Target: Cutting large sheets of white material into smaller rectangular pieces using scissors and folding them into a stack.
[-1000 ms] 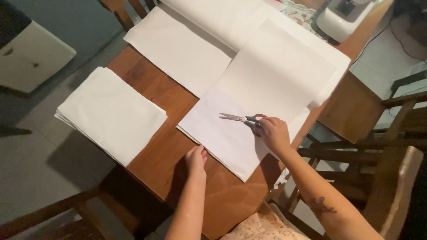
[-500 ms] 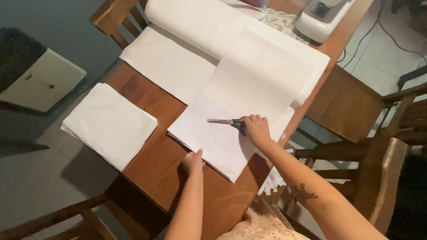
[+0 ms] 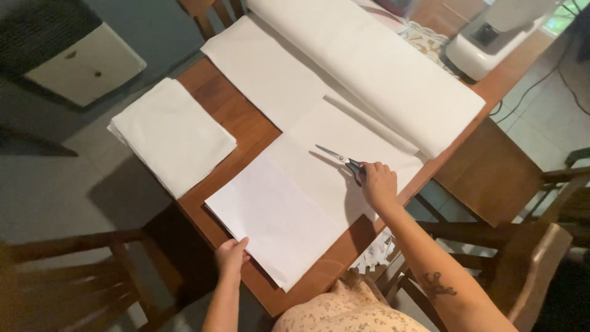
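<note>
I am watching the right hand [image 3: 378,183] gripping scissors [image 3: 342,159] partway across the white sheet [image 3: 319,184]; my left hand [image 3: 231,255] is pinching its near edge; uncut cloth lies ahead.

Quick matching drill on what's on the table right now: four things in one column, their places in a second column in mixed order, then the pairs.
Things:
1. scissors
2. fabric roll
3. folded white stack
4. sewing machine

Places:
A. far right end of the table
B. overhanging the left edge
C. held in the right hand
D. lying across the middle

Pairs: 1-C, 2-D, 3-B, 4-A
</note>
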